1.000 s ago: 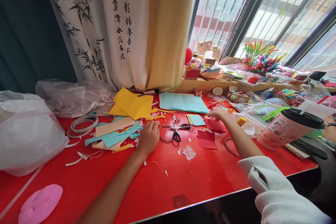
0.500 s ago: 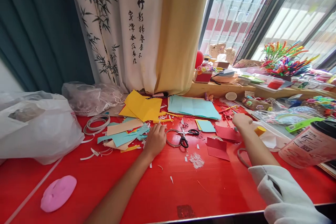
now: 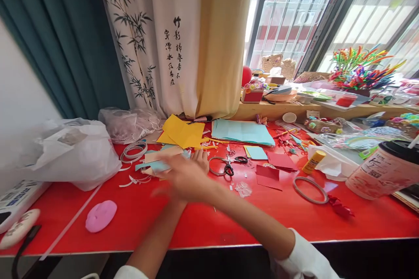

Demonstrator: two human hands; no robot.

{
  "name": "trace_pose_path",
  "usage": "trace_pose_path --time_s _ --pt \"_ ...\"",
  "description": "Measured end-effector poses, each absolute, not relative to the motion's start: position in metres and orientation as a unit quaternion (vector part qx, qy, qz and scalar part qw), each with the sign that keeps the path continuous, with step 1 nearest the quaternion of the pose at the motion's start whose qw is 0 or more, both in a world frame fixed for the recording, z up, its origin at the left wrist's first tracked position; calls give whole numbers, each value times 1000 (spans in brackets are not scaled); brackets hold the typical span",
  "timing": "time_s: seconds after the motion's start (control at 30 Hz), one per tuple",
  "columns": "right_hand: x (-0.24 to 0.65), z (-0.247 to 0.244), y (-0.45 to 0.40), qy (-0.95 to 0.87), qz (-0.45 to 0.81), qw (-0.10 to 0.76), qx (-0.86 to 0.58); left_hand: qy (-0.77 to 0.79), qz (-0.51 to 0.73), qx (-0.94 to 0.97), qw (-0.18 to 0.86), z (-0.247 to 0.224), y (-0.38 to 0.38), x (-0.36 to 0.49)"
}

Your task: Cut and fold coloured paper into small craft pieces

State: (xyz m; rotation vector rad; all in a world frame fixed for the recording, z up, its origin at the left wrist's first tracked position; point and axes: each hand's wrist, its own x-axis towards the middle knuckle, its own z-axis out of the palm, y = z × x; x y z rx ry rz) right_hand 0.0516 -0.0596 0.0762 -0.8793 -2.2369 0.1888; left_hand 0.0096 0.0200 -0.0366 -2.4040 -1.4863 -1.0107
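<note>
My left hand rests on the red table beside the paper scraps, its fingers stretched forward; nothing shows in it. Over my left wrist crosses my right hand, pointing left, its fingers smeared by motion. Under and beyond it lies a pile of cut paper strips in peach, light blue and yellow. Just right of my left hand are scissors with black handles, lying across a grey ring. Yellow paper and light blue sheets lie farther back.
Red paper pieces, a glue stick, a hoop and a large cup are on the right. Left are a white plastic bag, tape rolls and a pink flat piece. Pipe cleaners stand by the window.
My right hand has swept from the right side of the table leftward across my left wrist. My left hand stays by the scraps. The view has shifted slightly.
</note>
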Motion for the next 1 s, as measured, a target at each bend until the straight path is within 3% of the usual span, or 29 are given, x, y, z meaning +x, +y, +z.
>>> trace_pose_path --time_s 0.07,0.13,0.2,0.33,0.57,0.83,1.0 --pt "29 56 -97 -897 90 318 -294 -499 -301 -803 125 -36 17 11" --pt "19 45 -122 -959 126 139 -213 -496 -270 -806 176 -36 14 13" --pt "20 46 -136 -969 135 58 -197 -486 -244 -811 215 -34 10 15" --pt "38 61 -153 -974 130 -17 -186 -443 -206 -829 272 -31 6 20" --pt "57 64 -186 -969 120 56 -207 -373 -157 -854 326 -31 4 27" --pt "78 48 -204 -937 123 243 -218 -301 -109 -880 352 -36 3 41" --pt "78 54 -206 -924 173 259 -221 -281 -97 -892 340 -38 3 44"
